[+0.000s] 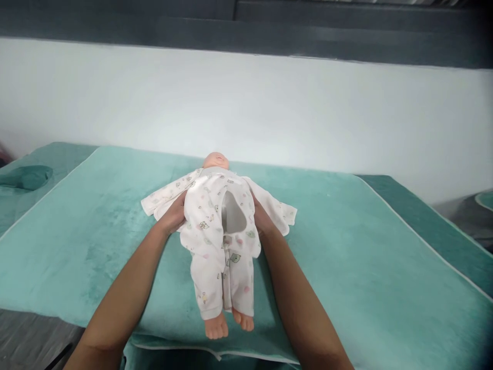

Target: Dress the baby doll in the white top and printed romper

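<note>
A doll (216, 160) lies face up on a teal-covered bed (327, 246), its body between the person's two hands, its head beyond them and its bare feet (216, 327) on the near side, toward the person. The left hand (175, 213) is at one side of the doll's waist and the right hand (263, 216) at the other, both forearms reaching in from the near edge. The fingers of each hand are mostly hidden by the clothing and the body, so whether either hand is closed on anything cannot be told. The doll wears a white printed top (173, 191), its sleeves spread outward, one just beyond the left hand and the other just beyond the right, with the lower cloth of the top lying beside each wrist. White printed trousers (208, 277) cover the legs and reach up between the hands; an oval opening there, nearer the right hand, shows a smooth grey surface (233, 215). Small coloured figures dot the cloth. Well beyond the hands, past the doll's head, a pale wall (246, 103) rises behind the bed, with a dark band (246, 36) above it.
</note>
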Motion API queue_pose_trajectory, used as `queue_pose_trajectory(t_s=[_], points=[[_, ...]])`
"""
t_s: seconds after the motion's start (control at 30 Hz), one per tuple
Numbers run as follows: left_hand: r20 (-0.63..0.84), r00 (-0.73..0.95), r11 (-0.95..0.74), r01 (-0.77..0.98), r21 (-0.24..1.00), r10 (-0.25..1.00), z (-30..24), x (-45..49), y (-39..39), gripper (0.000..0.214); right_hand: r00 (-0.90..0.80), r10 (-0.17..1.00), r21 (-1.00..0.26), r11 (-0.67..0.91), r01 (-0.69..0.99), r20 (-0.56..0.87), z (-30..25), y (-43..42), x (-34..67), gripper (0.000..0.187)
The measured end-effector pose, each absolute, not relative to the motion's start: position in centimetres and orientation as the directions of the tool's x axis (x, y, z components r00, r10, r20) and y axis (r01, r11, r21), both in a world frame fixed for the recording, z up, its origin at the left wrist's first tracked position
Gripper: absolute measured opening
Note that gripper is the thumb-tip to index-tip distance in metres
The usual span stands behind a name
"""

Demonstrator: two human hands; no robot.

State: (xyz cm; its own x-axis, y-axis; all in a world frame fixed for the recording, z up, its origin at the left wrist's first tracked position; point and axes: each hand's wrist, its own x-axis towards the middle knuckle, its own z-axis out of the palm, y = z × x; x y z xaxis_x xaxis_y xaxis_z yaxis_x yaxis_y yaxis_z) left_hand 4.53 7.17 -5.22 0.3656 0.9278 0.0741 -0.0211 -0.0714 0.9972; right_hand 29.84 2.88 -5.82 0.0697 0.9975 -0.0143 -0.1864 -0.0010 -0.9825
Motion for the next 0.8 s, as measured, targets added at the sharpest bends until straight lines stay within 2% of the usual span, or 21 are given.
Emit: queue_pose_trajectory(t_s=[0.1,0.27,0.43,0.53,0.67,0.8], points=[[0.104,0.332,-0.128,0.052,0.990,0.938,-4.9,4.4,7.2,0.079,0.019,0.998,-0.971,-0.060,-0.231,-0.066,-5.4,2.8,29.3,0.068],[0.100,0.326,-0.128,0.064,0.990,0.940,-4.4,4.0,7.3,0.067,-0.023,0.997,-0.983,-0.072,-0.169,-0.069,-5.3,2.6,28.7,0.064],[0.016,0.348,-0.040,0.063,0.997,0.938,-5.0,3.7,7.4,0.056,0.048,0.999,-0.998,0.015,-0.058,0.012,-5.4,2.4,29.0,0.058],[-0.031,0.393,0.020,0.032,0.999,0.919,-5.4,4.0,7.3,0.059,0.103,0.986,-0.991,0.132,-0.011,0.130,-5.9,2.8,29.2,0.053],[0.108,0.397,-0.157,0.092,0.983,0.911,-5.2,4.1,7.3,0.070,0.150,0.961,-0.972,0.225,0.064,0.233,-6.9,3.6,29.3,0.043],[0.153,0.352,-0.226,0.176,0.958,0.923,-5.0,3.8,7.6,0.068,0.156,0.960,-0.971,0.224,0.081,0.235,-7.4,3.9,29.3,0.048]])
